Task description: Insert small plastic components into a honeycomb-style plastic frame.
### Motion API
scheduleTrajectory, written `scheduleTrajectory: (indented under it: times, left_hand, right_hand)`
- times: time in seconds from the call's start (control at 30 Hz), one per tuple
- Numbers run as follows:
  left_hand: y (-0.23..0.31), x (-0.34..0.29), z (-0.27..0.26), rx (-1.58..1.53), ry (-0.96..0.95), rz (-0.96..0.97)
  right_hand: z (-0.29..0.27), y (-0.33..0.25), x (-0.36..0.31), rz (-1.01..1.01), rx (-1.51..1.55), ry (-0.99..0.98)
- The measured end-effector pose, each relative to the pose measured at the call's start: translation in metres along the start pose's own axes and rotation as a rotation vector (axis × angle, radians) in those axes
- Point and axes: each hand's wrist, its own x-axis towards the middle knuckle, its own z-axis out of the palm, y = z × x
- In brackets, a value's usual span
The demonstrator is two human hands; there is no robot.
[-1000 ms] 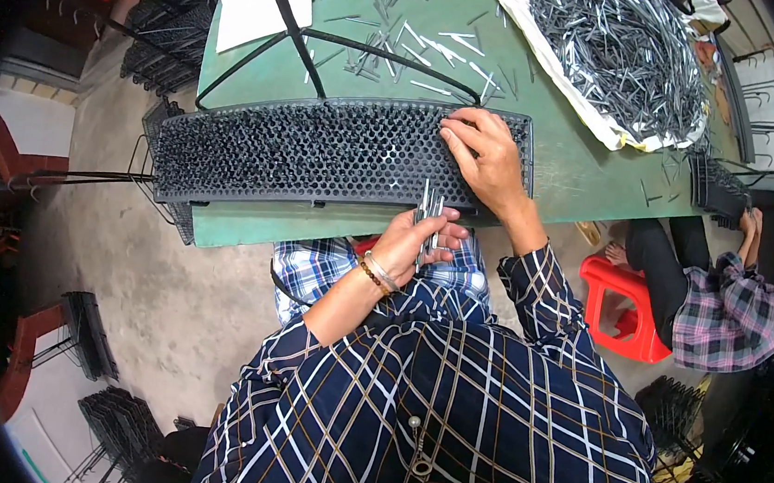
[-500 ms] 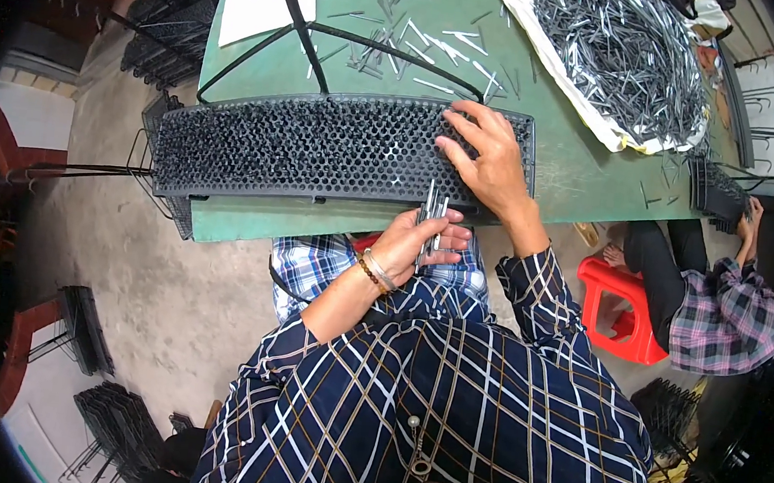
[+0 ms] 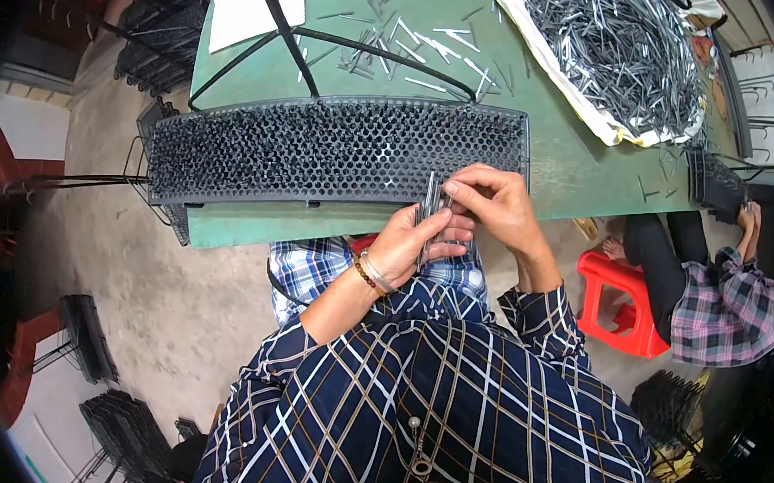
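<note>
My left hand (image 3: 398, 244) is closed around a small bundle of slim grey rods (image 3: 427, 201), held upright at the near edge of a long black perforated rack (image 3: 458, 137). My right hand (image 3: 502, 211) meets the top of that bundle, its thumb and forefinger pinched at one rod; the pinched tip is partly hidden by the fingers. Dark rod ends fill the rack's holes thickly on the left and middle, while toward the right the holes look bare. The rack lies along the front of a green table (image 3: 580, 176).
Loose rods (image 3: 443, 47) lie scattered behind the rack, near white paper (image 3: 260, 10). A white sack (image 3: 594, 122) heaped with rods stands at the back right. Black metal bars (image 3: 282, 22) rise over the rack. A red stool (image 3: 618, 306) and a seated co-worker (image 3: 734, 312) are at right.
My right hand has come off the rack's right part and moved down toward me to the rods in my left hand. The left hand stays nearly in place.
</note>
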Motion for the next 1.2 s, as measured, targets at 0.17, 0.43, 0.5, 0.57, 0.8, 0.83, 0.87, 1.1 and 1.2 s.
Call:
scheduleTrajectory:
  times: [0.17, 0.43, 0.5, 0.57, 0.8, 0.83, 0.87, 1.1, 1.2]
  left_hand:
    - [-0.002, 0.003, -0.006, 0.002, 0.064, 0.006]
    - [-0.006, 0.002, -0.006, 0.029, 0.080, -0.075]
    - [-0.006, 0.001, -0.007, 0.037, 0.081, -0.080]
    - [-0.007, 0.002, -0.009, 0.037, 0.079, -0.067]
    - [-0.006, 0.004, -0.008, 0.034, 0.065, -0.077]
    - [-0.007, 0.004, -0.009, 0.033, 0.065, -0.078]
    - [-0.007, 0.003, -0.009, 0.032, 0.065, -0.079]
    - [-0.006, 0.002, -0.006, 0.048, 0.076, -0.083]
    - [-0.006, 0.001, -0.004, 0.058, 0.044, -0.095]
  right_hand:
    - [-0.010, -0.008, 0.015, -0.049, 0.128, 0.268]
    - [-0.008, 0.004, 0.051, -0.240, 0.009, 0.501]
    - [-0.008, 0.009, 0.051, -0.277, -0.176, 0.487]
    - [-0.010, 0.011, 0.050, -0.332, -0.275, 0.493]
    - [-0.010, 0.010, 0.048, -0.558, -0.598, 0.431]
    - [-0.008, 0.008, 0.047, -0.569, -0.595, 0.428]
    - [-0.007, 0.007, 0.047, -0.571, -0.595, 0.428]
    - [-0.005, 0.010, 0.044, -0.550, -0.679, 0.484]
    - [-0.002, 0.010, 0.041, -0.505, -0.672, 0.532]
